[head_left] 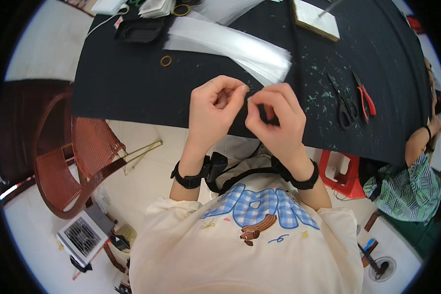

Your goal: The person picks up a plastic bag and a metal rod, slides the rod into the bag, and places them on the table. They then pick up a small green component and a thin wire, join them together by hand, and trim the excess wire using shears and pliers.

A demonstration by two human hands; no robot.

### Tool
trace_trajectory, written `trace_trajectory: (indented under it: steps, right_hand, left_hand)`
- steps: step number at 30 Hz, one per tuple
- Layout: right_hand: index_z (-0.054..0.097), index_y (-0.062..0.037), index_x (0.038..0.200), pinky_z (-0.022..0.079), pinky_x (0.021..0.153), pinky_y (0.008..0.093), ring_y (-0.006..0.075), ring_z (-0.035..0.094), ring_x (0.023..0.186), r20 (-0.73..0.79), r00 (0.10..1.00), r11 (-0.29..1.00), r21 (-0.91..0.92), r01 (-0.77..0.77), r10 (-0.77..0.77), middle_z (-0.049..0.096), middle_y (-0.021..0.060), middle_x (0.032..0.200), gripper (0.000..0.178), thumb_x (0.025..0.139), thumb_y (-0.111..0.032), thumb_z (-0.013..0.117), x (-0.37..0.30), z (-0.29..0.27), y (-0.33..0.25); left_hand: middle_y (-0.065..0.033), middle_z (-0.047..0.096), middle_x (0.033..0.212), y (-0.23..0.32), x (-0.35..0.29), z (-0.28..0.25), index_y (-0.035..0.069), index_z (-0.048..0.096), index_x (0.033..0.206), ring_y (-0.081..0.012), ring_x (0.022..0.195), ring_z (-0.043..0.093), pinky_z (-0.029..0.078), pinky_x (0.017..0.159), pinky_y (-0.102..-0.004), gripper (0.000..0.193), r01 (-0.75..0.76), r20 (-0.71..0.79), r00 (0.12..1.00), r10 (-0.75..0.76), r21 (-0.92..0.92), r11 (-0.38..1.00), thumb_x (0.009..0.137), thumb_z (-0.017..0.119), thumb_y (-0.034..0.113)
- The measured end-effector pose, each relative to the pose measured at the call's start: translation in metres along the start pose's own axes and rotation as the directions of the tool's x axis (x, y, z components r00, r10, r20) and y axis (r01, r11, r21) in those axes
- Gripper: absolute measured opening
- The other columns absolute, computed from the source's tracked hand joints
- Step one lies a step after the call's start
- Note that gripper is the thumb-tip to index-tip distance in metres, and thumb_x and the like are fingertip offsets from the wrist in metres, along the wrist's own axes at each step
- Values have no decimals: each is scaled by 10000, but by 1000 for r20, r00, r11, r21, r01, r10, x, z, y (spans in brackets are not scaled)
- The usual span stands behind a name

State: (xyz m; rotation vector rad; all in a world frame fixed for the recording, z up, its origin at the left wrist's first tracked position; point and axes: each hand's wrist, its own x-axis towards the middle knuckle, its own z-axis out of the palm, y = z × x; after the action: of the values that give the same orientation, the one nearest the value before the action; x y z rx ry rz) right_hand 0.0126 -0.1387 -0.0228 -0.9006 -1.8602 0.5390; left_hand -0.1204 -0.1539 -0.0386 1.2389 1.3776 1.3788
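My left hand (215, 105) and my right hand (278, 115) are raised over the near edge of a black-covered table (127, 93). Thumb and forefinger of each are pinched together, the fingertips a short gap apart. Whatever lies in the pinches is too small to make out. Just beyond my hands lies a stack of clear plastic sleeves (230, 46). A small brown ring (166, 61) rests to the left of them. Black-handled scissors (345, 108) and red-handled pliers (366, 102) lie to the right.
A black tray (139, 31) and a tape roll (182, 10) sit at the far left. A white-topped block (316, 19) stands at the far right, with green scraps scattered nearby. Another person's arm (419, 142) rests at the right edge. A wicker chair (90, 147) stands left.
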Motion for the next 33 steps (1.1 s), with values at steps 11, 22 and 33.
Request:
trace_trajectory:
  steps: [11, 22, 33]
  right_hand:
    - [573, -12, 845, 355, 549, 172, 41, 469, 615, -68, 601, 603, 172, -779, 796, 550, -22, 728, 90, 843, -87, 524, -65, -203, -16]
    - [577, -50, 1007, 466, 752, 366, 297, 589, 873, 187, 118, 217, -711, -669, 975, 615, 164, 918, 430, 635, -235, 686, -293, -243, 64]
    - [492, -96, 1108, 434, 861, 391, 327, 520, 1022, 77, 277, 272, -549, -791, 958, 527, 144, 1067, 360, 778, -230, 547, -353, -143, 110]
  left_hand:
    - [53, 478, 667, 0, -4, 1, -19, 577, 797, 12, 572, 384, 266, 488, -131, 41, -46, 34, 998, 44, 47, 998, 818, 570, 16]
    - [24, 545, 728, -1, -6, 4, -21, 583, 820, -6, 632, 452, 329, 560, -128, 49, -43, 89, 995, 36, 81, 996, 827, 573, 26]
    - [-1, 576, 752, -2, -6, 5, -23, 588, 835, -19, 660, 471, 343, 593, -134, 91, -24, 61, 998, 18, 112, 993, 838, 575, 66]
